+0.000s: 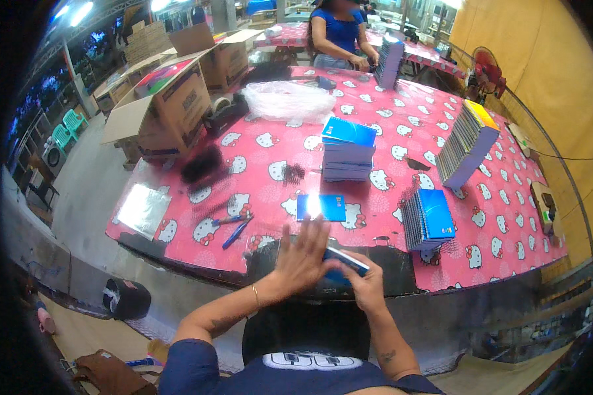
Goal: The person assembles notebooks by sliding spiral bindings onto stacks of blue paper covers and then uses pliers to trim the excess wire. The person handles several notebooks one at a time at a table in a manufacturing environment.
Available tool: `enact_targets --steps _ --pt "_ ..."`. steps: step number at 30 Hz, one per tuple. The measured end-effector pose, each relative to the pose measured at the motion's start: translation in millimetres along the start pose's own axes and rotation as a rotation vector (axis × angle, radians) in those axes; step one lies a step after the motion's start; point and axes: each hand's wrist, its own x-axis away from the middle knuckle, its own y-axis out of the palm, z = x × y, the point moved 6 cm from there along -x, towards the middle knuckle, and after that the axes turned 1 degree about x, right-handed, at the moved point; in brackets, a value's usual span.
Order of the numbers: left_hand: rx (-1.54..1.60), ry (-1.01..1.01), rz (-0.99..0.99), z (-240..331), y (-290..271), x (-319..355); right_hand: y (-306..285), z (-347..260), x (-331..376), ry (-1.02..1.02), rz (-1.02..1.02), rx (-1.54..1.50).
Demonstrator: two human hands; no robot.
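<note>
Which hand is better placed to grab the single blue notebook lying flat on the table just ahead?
Probably left. The left hand lies open, directly below the flat blue notebook; the right hand grips the small blue notebook.

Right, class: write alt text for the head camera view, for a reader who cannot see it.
A person's right hand holds a small blue notebook while the left hand lies flat over it, at a table with a pink cartoon-cat cloth. Stacks of blue notebooks stand on it; another person works at the far end.

Long table (507, 217) w/ red cartoon-cat cloth fills the mid room; grey concrete floor (85, 191) at its left edge. Yellow wall (560, 72) on the right, red fan (487, 69) near the table's far right corner. Green chairs (66, 128) far left, ceiling tube lights (79, 12) on.
</note>
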Motion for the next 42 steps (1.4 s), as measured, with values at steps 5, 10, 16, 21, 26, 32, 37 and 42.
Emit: enact_targets --steps 5,10,16,21,26,32,37,42 --pt "-0.007 0.066 0.043 14 2 9 -9 1 -3 -0.046 -0.030 0.057" --pt "0.319 0.122 0.055 32 24 56 -12 2 -3 -0.037 -0.061 0.130" --pt "0.244 0.053 -0.026 17 -8 -9 -8 7 -3 -0.042 -0.052 0.070" --pt "0.324 0.134 -0.028 10 -2 -7 -23 20 -12 -0.022 -0.162 0.169" --pt "0.366 0.270 -0.036 2 -3 -22 -25 34 -16 -0.025 -0.211 0.152" --pt "0.180 0.155 -0.078 22 14 3 -25 46 -14 -0.014 -0.206 0.116" --pt "0.234 0.207 -0.035 45 42 55 -21 42 -18 0.005 -0.236 0.092" --pt "0.231 0.140 -0.062 46 41 46 -19 43 -18 -0.057 -0.191 0.149"
